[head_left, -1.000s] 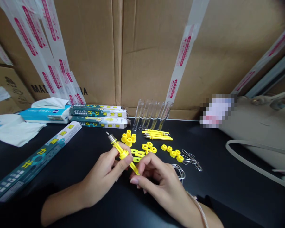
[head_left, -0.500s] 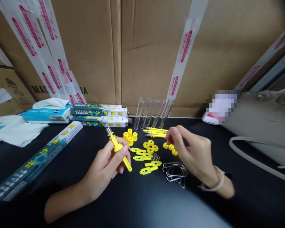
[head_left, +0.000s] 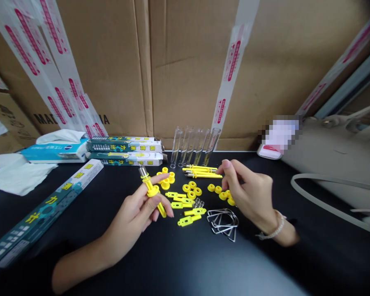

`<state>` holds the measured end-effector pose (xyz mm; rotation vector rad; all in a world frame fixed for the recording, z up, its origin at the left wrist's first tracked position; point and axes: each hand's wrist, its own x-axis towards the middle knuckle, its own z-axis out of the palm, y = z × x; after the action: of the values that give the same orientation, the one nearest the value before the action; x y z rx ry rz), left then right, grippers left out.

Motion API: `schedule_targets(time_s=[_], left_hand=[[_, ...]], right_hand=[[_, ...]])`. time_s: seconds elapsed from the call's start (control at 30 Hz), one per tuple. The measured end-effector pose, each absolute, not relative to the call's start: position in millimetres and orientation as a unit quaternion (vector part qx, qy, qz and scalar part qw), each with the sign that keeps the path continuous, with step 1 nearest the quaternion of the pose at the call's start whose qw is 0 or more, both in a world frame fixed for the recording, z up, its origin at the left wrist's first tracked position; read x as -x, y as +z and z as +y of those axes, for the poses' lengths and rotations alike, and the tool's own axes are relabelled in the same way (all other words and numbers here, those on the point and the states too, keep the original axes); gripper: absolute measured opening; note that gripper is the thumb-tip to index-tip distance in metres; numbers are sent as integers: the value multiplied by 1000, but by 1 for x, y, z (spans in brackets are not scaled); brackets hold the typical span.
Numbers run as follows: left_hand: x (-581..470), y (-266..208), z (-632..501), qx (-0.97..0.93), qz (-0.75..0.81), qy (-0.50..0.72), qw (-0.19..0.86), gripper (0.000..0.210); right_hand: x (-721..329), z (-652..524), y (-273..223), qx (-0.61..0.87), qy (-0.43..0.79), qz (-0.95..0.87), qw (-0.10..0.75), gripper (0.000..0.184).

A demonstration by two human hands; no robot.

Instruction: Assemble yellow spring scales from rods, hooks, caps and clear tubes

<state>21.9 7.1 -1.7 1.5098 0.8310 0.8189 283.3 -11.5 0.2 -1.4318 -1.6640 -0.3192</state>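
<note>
My left hand [head_left: 138, 209] grips a yellow spring scale rod [head_left: 153, 190], tilted, its metal tip pointing up and away from me. My right hand [head_left: 249, 189] is closed, thumb against the index finger; whatever is between them, if anything, is hidden. Close to its fingertips lies a bundle of similar yellow rods [head_left: 202, 172]. Yellow flanged caps [head_left: 165, 183], yellow rings [head_left: 191, 190] and smaller yellow caps [head_left: 218, 189] are grouped between the hands. Flat yellow tabs [head_left: 189, 221] and small springs [head_left: 199, 203] lie nearer me, beside bent wire hooks [head_left: 223, 224].
Several clear tubes [head_left: 194, 146] stand upright at the back. Printed boxes [head_left: 126, 158] are stacked to their left, near a tissue pack [head_left: 55, 153]. One long box [head_left: 46, 211] lies at left. A phone [head_left: 269, 152] and a beige bag [head_left: 327, 160] are at right.
My left hand has turned the rod slightly more upright, and its index finger has stretched out. The right hand stays pinched above the table. The whole view has shifted a little.
</note>
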Motion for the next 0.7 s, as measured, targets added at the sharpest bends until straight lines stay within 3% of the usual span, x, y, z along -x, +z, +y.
schedule_targets(time_s=[0.17,0.37,0.7], left_hand=[[-22,-3,6,-627,358,395,568,45],[-24,0,6,-619,345,427,562,43],[-20,-3,10,-681,405,391,468,25]], right_hand=[[-290,-13,6,557,-126,-700,429,39],[-303,-14,10,481,-138,-798,337,45],[-346,-8,33,529,-136,-780,307,40]])
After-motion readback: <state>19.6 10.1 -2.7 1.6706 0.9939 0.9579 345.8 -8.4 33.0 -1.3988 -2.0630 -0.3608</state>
